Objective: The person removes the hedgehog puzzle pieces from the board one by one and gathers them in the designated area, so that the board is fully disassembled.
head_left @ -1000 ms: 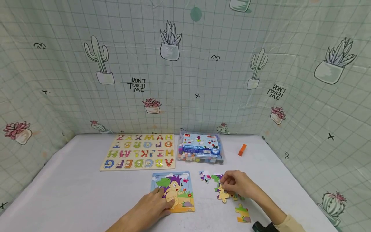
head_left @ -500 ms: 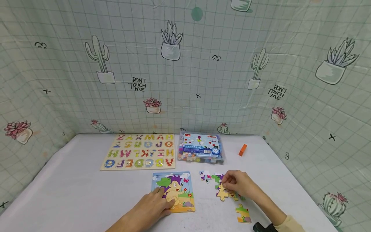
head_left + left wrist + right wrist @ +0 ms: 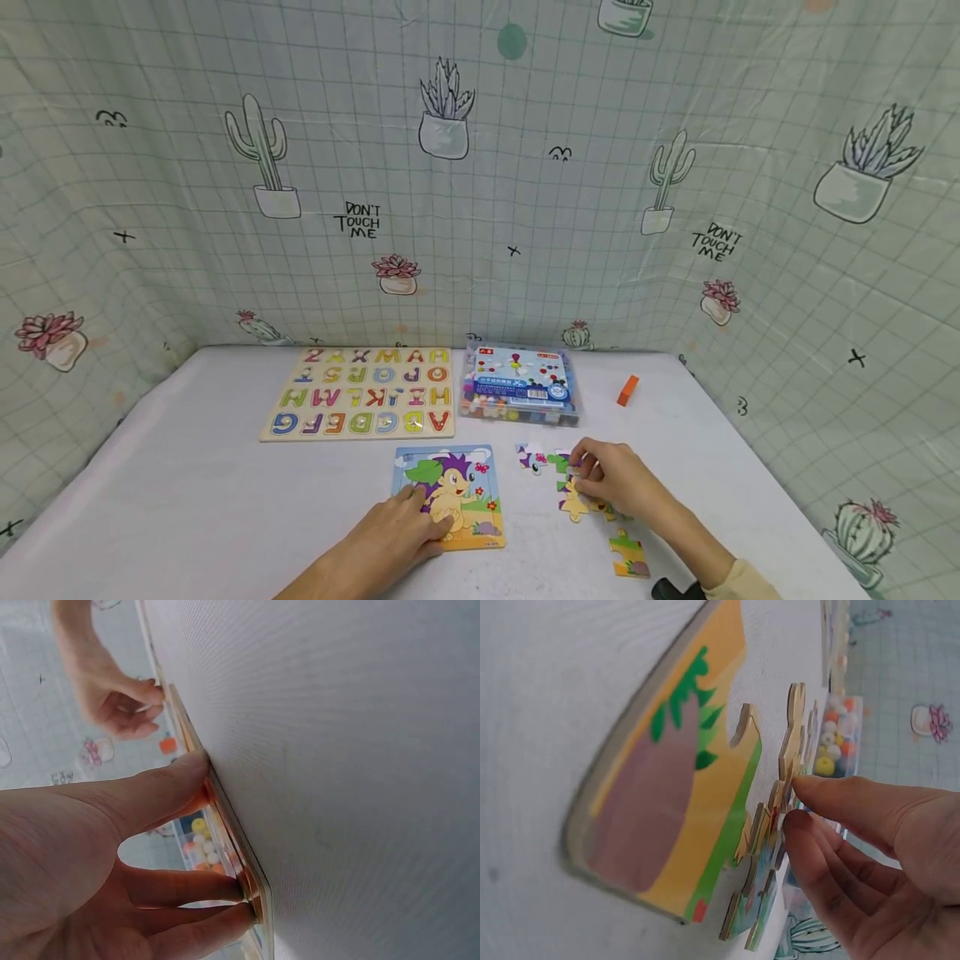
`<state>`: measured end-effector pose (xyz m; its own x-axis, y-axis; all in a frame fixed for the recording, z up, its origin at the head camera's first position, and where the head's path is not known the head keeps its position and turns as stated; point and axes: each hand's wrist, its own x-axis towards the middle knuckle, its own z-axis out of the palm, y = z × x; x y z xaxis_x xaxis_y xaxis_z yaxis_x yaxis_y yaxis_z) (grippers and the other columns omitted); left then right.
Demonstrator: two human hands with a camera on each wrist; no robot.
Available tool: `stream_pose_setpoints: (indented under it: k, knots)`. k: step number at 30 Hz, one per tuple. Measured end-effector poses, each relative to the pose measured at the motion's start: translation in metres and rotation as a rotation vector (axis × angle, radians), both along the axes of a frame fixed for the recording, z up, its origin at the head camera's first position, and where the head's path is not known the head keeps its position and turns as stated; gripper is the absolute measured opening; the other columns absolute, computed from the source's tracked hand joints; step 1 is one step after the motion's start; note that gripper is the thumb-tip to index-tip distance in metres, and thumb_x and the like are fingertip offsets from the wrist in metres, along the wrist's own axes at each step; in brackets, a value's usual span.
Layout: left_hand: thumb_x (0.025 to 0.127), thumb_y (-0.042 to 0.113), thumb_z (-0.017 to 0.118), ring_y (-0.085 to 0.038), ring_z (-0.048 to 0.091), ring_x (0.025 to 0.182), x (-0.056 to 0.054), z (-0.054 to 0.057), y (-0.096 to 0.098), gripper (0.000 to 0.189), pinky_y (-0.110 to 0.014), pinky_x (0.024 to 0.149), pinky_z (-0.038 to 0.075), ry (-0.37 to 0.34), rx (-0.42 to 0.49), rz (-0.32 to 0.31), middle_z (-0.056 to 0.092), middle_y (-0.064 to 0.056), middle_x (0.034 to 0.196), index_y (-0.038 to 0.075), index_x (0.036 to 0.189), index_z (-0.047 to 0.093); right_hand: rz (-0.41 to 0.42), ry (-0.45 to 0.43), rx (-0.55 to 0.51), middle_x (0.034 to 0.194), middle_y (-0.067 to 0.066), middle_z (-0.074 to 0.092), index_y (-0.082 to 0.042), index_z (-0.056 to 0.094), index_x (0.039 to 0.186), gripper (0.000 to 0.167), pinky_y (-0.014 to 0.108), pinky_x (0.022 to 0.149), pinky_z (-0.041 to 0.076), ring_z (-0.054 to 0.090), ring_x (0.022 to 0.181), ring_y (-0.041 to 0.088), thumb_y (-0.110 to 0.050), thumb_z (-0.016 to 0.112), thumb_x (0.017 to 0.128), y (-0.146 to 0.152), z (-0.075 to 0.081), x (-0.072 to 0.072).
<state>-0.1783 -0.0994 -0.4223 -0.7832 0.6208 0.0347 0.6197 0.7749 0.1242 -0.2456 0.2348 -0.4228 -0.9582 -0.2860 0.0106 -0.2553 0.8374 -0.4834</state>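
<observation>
Perhaps several pieces [image 3: 575,502] behind right hand [image 3: 618,477]

Head view: even, diffuse light, shadows faint; plant-print curtain [image 3: 480,192] muted, cactus print [image 3: 862,533] at right edge tilted and stretched. Left wrist: hazy, fine banding across tabletop [image 3: 367,787]. Right wrist: greyish, nearest jigsaw piece [image 3: 649,810] slightly soft, curtain behind blurred.

Curtain [image 3: 480,200]: "DON'T TOUCH ME", twice. Board [image 3: 356,438]: capital letters [image 3: 361,422], A to G nearest. Box label [image 3: 519,382] illegible.
</observation>
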Motion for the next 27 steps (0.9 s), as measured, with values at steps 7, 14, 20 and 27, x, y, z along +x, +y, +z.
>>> stream_pose_setpoints:
  k: [7,14,20,27]
  knots:
    - [0.09,0.034,0.068,-0.034,0.061,0.106,0.0,0.0,0.0,0.031,-0.047,0.08,0.058,-0.018,-0.012,-0.002,0.065,-0.021,0.117,0.026,0.12,0.072,0.082,0.078,-0.009,0.074,-0.009,0.058,-0.011,0.066,0.096,0.017,0.018,0.054,0.043,0.048,0.061,0.002,-0.011,0.077,0.083,-0.01,0.0,0.003]
    - [0.09,0.035,0.068,-0.039,0.062,0.111,-0.001,0.002,0.001,0.031,-0.052,0.083,0.057,-0.061,-0.019,0.021,0.066,-0.021,0.12,0.026,0.119,0.072,0.19,0.075,-0.006,0.073,-0.011,0.058,-0.013,0.066,0.095,0.013,0.019,0.054,0.044,0.048,0.059,0.001,-0.016,0.075,0.086,-0.038,0.005,0.001]
    - [0.088,0.041,0.07,-0.036,0.062,0.116,0.0,0.001,0.002,0.051,-0.047,0.095,0.053,-0.01,-0.032,0.073,0.065,-0.021,0.123,0.001,0.119,0.068,0.263,0.039,-0.002,0.072,-0.011,0.059,-0.015,0.067,0.094,0.012,0.018,0.056,0.044,0.048,0.061,0.0,-0.02,0.075,0.086,-0.064,0.006,-0.002]
    - [0.085,0.044,0.072,-0.035,0.064,0.114,-0.001,0.001,0.003,0.053,-0.046,0.094,0.053,-0.002,-0.023,0.11,0.066,-0.02,0.122,-0.003,0.109,0.07,0.363,0.029,-0.022,0.07,-0.013,0.059,-0.015,0.069,0.092,0.011,0.016,0.057,0.044,0.048,0.061,-0.003,-0.022,0.075,0.086,-0.094,0.004,0.002]
